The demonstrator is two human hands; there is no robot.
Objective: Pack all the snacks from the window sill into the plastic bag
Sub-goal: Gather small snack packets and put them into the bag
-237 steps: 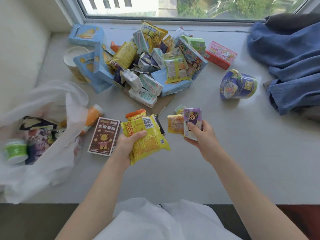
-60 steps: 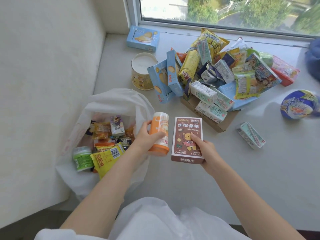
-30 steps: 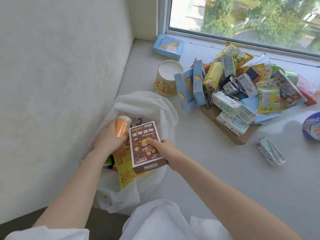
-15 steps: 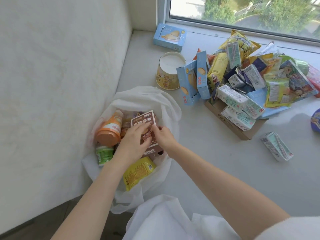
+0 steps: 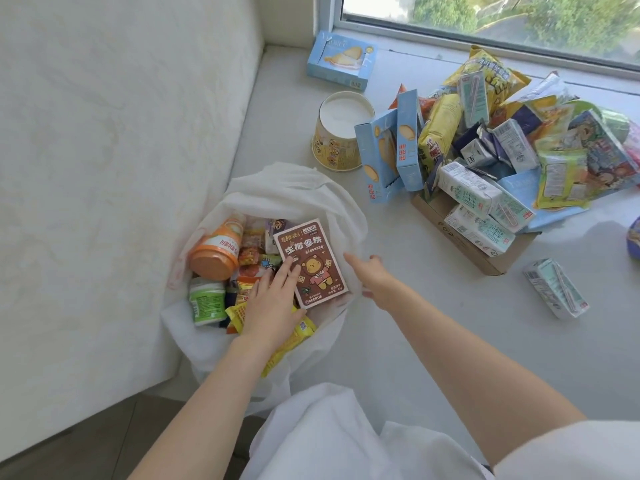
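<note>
The white plastic bag [image 5: 287, 188] lies open on the sill at the left wall. Inside it lie a brown bear box [image 5: 313, 263], an orange bottle [image 5: 216, 251], a green-lidded tub [image 5: 206, 301], a yellow packet [image 5: 291, 341] and several small sweets. My left hand [image 5: 273, 303] rests flat inside the bag, fingertips touching the brown box's left edge. My right hand [image 5: 372, 275] hovers just right of the box, fingers loose, holding nothing. The snack pile [image 5: 502, 147] sits at the upper right.
A yellow paper cup [image 5: 341, 133] stands above the bag, and a blue biscuit box [image 5: 341, 60] lies by the window. One drink carton [image 5: 556, 287] lies alone at the right. The pile rests on a cardboard tray [image 5: 467, 244]. White wall fills the left.
The orange bottle and brown box went from my hands into the bag. My right hand has let go of the box and drawn back to the right; my left hand lies beside it.
</note>
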